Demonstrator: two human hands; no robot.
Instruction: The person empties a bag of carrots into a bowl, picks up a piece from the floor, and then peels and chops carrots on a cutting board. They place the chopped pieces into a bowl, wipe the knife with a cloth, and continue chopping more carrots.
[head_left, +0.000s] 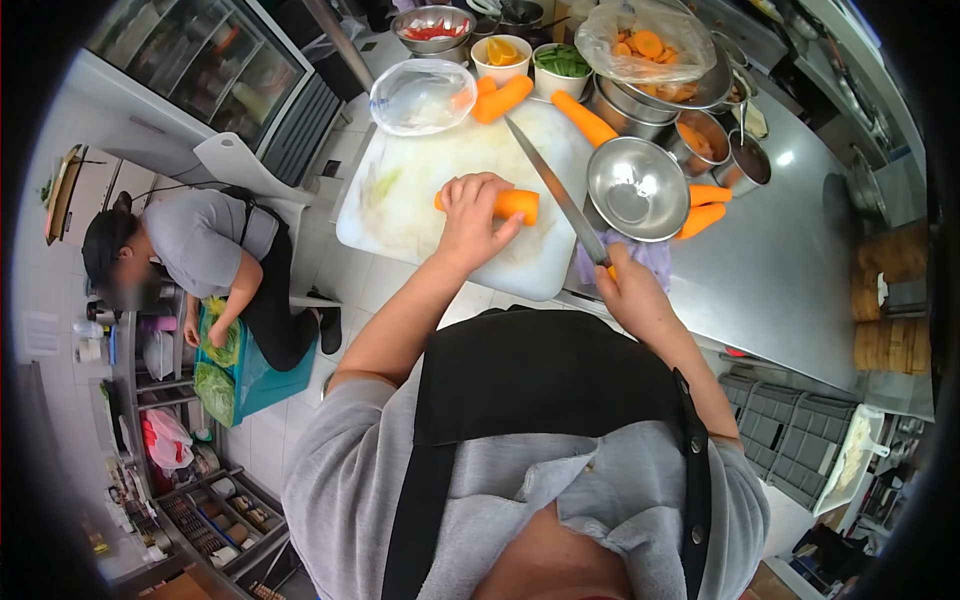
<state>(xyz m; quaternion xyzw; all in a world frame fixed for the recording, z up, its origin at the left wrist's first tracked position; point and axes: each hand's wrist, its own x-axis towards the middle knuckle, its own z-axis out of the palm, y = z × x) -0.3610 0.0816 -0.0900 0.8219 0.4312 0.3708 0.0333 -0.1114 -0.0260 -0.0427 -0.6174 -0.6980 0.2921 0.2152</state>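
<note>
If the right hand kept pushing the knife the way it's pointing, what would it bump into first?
Probably the whole carrot at the cutting board's far edge; the right hand's knife points there, though height is unclear.

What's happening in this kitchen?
A person in a black apron is at a white cutting board. The left hand holds a carrot piece down on the board, and the right hand holds a long knife, its blade angled above the board. More carrots lie at the board's far edge, with metal bowls beside it. Another person crouches on the floor with leafy greens.
</note>
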